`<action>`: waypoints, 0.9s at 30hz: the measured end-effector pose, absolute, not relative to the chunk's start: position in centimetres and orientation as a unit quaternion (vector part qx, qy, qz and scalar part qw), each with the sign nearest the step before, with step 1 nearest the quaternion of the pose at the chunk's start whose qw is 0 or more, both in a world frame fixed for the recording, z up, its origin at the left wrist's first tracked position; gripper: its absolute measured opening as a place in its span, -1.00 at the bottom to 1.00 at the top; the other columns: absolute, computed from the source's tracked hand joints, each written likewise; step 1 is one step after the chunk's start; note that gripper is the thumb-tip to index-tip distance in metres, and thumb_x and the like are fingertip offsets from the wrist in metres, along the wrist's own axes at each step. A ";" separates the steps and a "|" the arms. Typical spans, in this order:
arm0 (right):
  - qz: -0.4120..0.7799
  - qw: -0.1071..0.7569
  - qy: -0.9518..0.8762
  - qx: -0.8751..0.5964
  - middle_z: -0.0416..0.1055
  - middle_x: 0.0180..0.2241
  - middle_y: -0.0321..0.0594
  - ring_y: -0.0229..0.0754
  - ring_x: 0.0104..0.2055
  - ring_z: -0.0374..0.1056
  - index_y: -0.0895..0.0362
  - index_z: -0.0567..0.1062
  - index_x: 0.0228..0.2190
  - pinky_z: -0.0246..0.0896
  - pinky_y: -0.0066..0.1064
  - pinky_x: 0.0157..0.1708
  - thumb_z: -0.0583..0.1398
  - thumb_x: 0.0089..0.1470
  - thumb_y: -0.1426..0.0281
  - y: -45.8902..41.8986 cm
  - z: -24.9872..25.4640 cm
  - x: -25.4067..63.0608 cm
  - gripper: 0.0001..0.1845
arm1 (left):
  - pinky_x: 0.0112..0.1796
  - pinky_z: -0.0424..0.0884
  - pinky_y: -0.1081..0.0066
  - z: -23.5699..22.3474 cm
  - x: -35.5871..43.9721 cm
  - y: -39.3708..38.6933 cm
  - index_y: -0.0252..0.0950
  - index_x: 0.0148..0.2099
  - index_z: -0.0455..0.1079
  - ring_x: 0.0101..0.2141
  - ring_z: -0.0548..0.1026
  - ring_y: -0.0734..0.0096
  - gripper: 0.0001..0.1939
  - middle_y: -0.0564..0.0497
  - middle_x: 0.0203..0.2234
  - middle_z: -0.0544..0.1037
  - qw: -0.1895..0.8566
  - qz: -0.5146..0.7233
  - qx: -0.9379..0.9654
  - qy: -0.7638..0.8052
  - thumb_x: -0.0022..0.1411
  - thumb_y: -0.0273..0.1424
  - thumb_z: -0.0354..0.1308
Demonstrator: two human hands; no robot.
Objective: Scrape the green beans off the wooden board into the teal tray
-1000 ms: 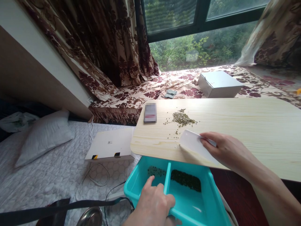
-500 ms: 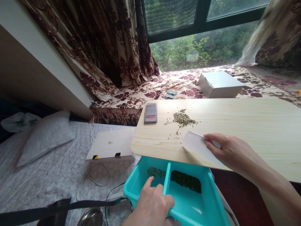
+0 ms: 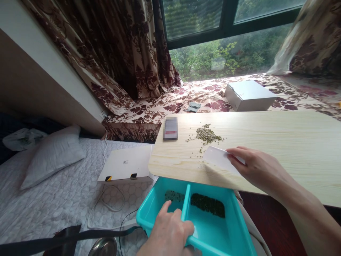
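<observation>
My right hand (image 3: 247,160) pinches a thin white sheet (image 3: 220,156), tilted, its far edge low over the pale wooden tabletop (image 3: 266,131). Just beyond that edge lies a loose pile of small green beans (image 3: 207,135), with several strays around it. Below the table's front edge, my left hand (image 3: 172,225) grips the near side of a turquoise two-compartment bin (image 3: 234,227), its index finger stretched over the left compartment. A dark green layer of beans (image 3: 207,205) lies in the right compartment. Only a few beans (image 3: 174,195) are scattered in the left one.
A dark flat packet (image 3: 171,128) with its face blurred lies at the table's left end. Beside the table, a white box (image 3: 126,163) rests on the quilted bed (image 3: 66,199). Another white box (image 3: 250,94) and a folded grey-green cloth (image 3: 193,106) sit on the window ledge.
My right hand has shifted slightly left with the white sheet, toward the beans. The bin and my left hand have moved a little to the left.
</observation>
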State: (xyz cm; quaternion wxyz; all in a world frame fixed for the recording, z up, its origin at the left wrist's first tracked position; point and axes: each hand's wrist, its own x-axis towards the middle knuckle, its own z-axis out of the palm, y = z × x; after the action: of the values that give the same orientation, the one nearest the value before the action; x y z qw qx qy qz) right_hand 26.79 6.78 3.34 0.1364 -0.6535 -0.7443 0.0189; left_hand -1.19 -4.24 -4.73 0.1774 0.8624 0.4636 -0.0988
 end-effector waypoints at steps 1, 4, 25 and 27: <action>0.012 0.133 -0.736 -0.664 0.68 -0.25 -0.19 -0.01 -0.35 0.56 -0.02 0.68 -0.24 0.21 -0.33 -0.50 0.06 0.17 0.28 6.7 3.4 27.0 -0.63 | 0.16 0.26 -0.12 -4.6 -1.2 -4.2 -0.17 -0.38 0.57 -0.38 0.53 0.19 -0.50 0.06 -0.51 0.50 0.179 -0.102 0.862 0.463 -0.01 0.17 0.43; -0.006 0.131 -0.715 -0.687 0.67 -0.28 -0.16 0.04 -0.38 0.55 -0.03 0.68 -0.24 0.19 -0.30 -0.53 0.07 0.15 0.25 6.3 3.5 27.9 -0.63 | 0.17 0.24 -0.14 -3.7 -1.0 -3.9 -0.19 -0.36 0.57 -0.35 0.55 0.17 -0.52 0.04 -0.49 0.52 0.187 -0.114 0.860 0.461 0.02 0.14 0.43; 0.080 0.177 -0.687 -0.700 0.64 -0.46 -0.15 -0.02 -0.50 0.51 0.02 0.63 -0.37 0.22 -0.34 -0.57 0.06 0.13 0.20 5.5 2.0 29.1 -0.64 | 0.14 0.27 -0.20 -1.6 5.1 -2.7 -0.23 -0.22 0.61 -0.28 0.57 0.10 -0.58 -0.05 -0.44 0.59 0.226 -0.128 0.897 0.358 0.16 0.03 0.43; 0.105 0.176 -0.695 -0.690 0.64 -0.44 -0.14 -0.02 -0.47 0.53 0.03 0.62 -0.37 0.23 -0.34 -0.54 0.04 0.15 0.21 5.3 2.0 28.1 -0.62 | 0.15 0.26 -0.20 -1.4 5.6 -2.6 -0.24 -0.20 0.62 -0.27 0.57 0.10 -0.59 -0.08 -0.43 0.60 0.228 -0.139 0.897 0.353 0.18 0.02 0.42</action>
State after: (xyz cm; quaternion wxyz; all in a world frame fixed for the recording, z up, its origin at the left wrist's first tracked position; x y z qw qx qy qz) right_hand 28.09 5.29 1.95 0.1761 -0.6896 -0.6945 0.1052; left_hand 5.59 -2.58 -1.39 0.2278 0.8968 0.3530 -0.1386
